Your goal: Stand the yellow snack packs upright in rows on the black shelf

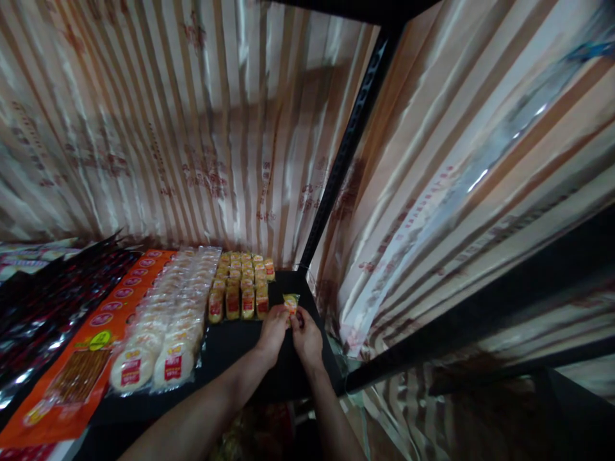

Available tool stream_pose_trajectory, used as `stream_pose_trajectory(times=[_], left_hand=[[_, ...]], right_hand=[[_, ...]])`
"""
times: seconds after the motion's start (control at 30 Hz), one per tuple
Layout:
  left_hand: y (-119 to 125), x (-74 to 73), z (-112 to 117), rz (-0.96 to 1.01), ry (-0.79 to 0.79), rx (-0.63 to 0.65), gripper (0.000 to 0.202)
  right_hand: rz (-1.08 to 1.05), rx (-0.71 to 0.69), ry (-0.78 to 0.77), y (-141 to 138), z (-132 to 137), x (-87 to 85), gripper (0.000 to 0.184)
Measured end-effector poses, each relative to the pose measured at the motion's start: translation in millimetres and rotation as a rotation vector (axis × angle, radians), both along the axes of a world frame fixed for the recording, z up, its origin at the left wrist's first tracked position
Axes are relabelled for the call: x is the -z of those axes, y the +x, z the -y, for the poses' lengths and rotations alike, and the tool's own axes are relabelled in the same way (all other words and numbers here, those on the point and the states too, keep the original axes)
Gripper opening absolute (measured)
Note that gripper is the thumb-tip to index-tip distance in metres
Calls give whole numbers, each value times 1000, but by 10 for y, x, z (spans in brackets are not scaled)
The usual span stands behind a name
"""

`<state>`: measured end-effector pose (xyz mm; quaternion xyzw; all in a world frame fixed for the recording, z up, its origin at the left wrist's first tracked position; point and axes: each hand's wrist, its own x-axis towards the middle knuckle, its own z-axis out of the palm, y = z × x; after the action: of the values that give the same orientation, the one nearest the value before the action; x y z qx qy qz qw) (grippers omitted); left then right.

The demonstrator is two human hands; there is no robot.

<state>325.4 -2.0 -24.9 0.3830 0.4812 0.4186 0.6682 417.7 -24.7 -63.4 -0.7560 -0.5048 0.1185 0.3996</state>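
Observation:
My left hand (272, 331) and my right hand (305, 336) meet over a black shelf (240, 349), and both pinch one small yellow snack packet (291, 301) held upright between their fingertips. Just left of the hands stand rows of several similar small yellow-and-red packets (243, 282), lined up toward the back wall.
Further left lie clear bags of round white cakes (163, 326), flat orange packs (91, 346) and dark glossy packs (38, 314). Striped plastic sheeting (192, 128) covers the back and right side. A black shelf post (346, 147) rises at the corner.

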Motion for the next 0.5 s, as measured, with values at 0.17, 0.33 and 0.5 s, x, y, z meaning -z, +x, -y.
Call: stream_pose_trajectory(times=[0.17,0.33,0.5], left_hand=[[237,0,-278,-50,78,-11,26],[380,-32,-578,-118,97,2,29],[455,9,-814,-173,95,-25,35]], right_hand=[[58,18,-37,147,-427,9,36],[41,57,-52,243,-855,-31,33],[17,65,-103,270,-1150,-110,25]])
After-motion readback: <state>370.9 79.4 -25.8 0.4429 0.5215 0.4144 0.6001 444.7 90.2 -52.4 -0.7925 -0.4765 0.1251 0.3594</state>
